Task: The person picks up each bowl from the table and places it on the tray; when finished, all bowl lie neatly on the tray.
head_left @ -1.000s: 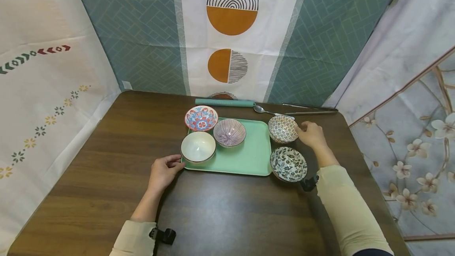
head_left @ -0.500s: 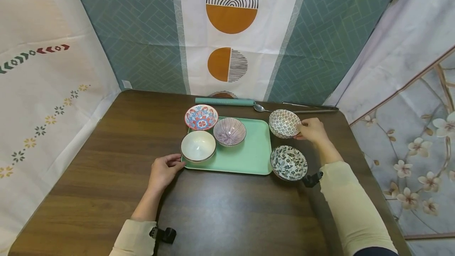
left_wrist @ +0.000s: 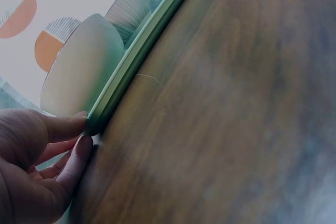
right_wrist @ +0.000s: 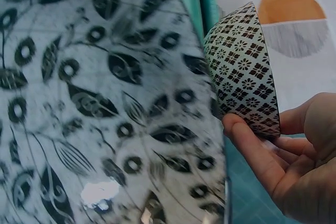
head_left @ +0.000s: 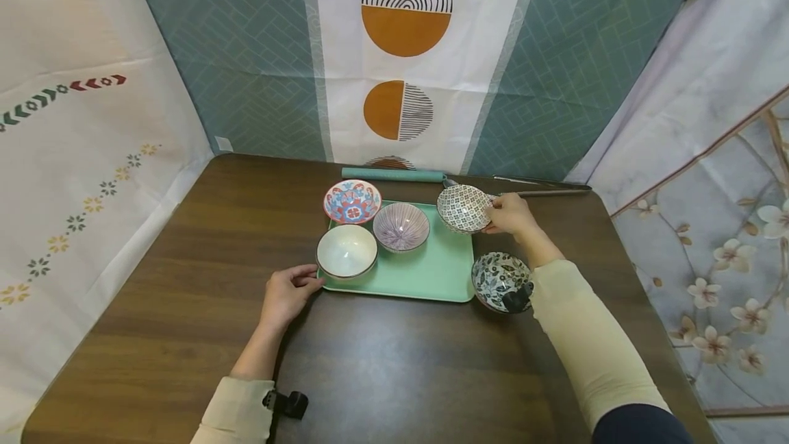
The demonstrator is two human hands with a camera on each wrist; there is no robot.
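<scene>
A light green tray [head_left: 431,282] lies on the table. At its front left corner my left hand [head_left: 287,295] pinches the rim, and the left wrist view shows the thumb and forefinger on that corner [left_wrist: 97,114]. My right hand [head_left: 513,216] grips a small bowl with a brown diamond pattern [head_left: 462,207] by its right rim, over the tray's back right corner. In the right wrist view this patterned bowl [right_wrist: 244,74] sits between thumb and fingers. On the tray stand a plain white bowl [head_left: 347,252] and a purple-striped bowl [head_left: 401,226].
A red and blue floral bowl [head_left: 352,201] stands at the tray's back left corner. Beyond the tray's right edge is a leaf-patterned bowl [head_left: 496,273], under the right forearm. Behind lie a teal stick-like case [head_left: 392,175], a partly hidden spoon and thin dark sticks [head_left: 551,192].
My right hand has raised the diamond-patterned bowl from the table right of the tray and carried it left, over the tray's back right corner. The left hand stays at the tray corner.
</scene>
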